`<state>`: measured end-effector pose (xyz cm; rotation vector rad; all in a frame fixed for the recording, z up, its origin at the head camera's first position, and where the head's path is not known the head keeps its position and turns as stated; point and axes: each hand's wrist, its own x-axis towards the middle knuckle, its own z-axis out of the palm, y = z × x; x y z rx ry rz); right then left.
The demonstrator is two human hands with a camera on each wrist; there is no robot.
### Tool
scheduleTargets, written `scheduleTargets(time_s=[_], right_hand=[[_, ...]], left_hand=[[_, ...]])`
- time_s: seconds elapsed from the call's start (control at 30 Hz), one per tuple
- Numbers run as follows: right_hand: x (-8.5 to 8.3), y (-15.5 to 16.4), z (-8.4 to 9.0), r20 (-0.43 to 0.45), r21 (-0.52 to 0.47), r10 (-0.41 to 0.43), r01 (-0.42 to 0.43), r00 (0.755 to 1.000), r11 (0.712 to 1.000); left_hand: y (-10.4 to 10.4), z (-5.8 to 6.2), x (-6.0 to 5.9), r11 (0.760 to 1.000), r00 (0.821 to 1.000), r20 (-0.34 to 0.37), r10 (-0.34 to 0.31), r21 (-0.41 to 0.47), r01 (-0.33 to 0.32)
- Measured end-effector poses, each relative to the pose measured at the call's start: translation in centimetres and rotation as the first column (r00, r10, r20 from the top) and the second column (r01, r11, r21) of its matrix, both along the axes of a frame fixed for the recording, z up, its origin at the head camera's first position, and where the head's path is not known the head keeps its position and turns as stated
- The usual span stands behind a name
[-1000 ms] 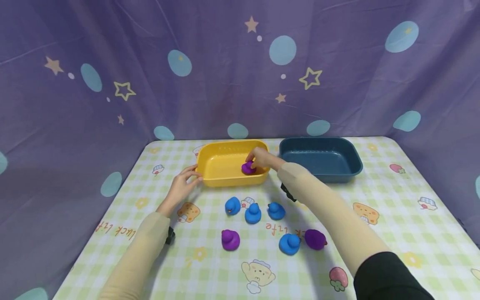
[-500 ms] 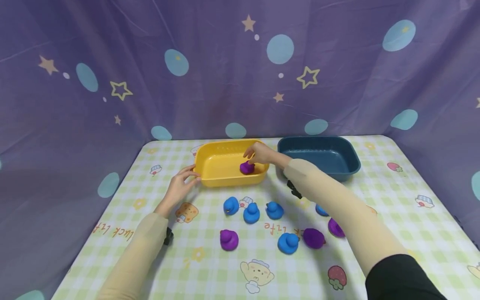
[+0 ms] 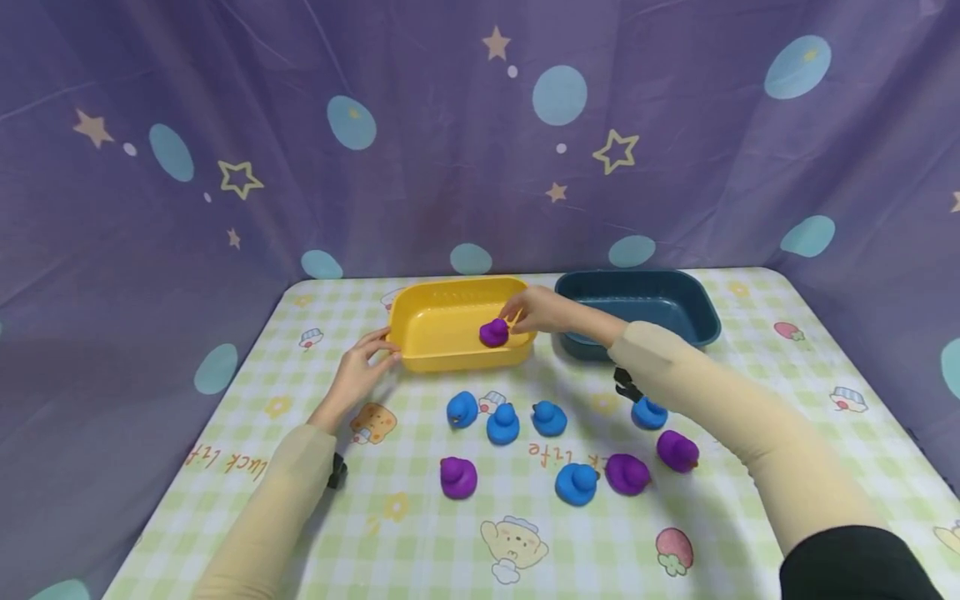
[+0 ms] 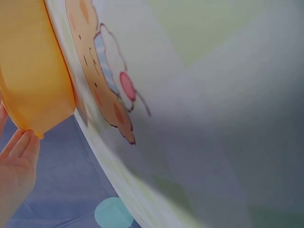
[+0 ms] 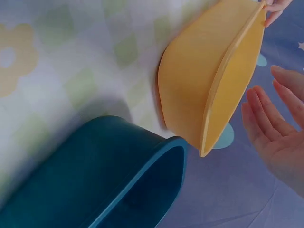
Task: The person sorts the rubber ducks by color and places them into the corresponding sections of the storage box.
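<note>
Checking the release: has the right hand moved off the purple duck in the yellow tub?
Yes. The right hand has drawn back rightward toward the yellow tub rim, off the purple duck.

One duck (image 3: 493, 332) in left tub (image 3: 442, 354), right tub (image 3: 701, 329) beside, loose ducks (image 3: 517, 425) in front

Smooth plastic yellow tub (image 3: 450, 333) (slightly glossy), matt rubbery purple duck (image 3: 493, 332).

Colours that I see on the table (image 3: 757, 350)

I see a yellow tray (image 3: 442, 333), a dark blue tray (image 3: 660, 304), purple and blue ducks, a green-checked cloth, and a purple starred curtain (image 3: 450, 150).
</note>
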<state>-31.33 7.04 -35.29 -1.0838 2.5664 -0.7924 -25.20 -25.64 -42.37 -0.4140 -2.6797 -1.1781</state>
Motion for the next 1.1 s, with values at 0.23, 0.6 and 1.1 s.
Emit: scheduleTargets(time_s=[0.23, 0.6, 1.1], right_hand=[[2.2, 2.0, 0.6, 0.006, -0.069, 0.028, -0.028, 1.000, 0.997], [5.5, 4.9, 1.1, 0.030, -0.133, 0.006, -0.002, 1.000, 0.991], [9.4, 8.7, 0.5, 0.004, -0.152, -0.014, 0.014, 1.000, 0.988]], left_hand=[[0.0, -0.1, 0.0, 1.000, 1.000, 0.000, -0.002, 0.012, 0.002], [0.0, 0.0, 0.1, 1.000, 1.000, 0.008, -0.001, 0.014, 0.001], [0.0, 0.0, 0.1, 1.000, 1.000, 0.004, 0.001, 0.022, -0.001]])
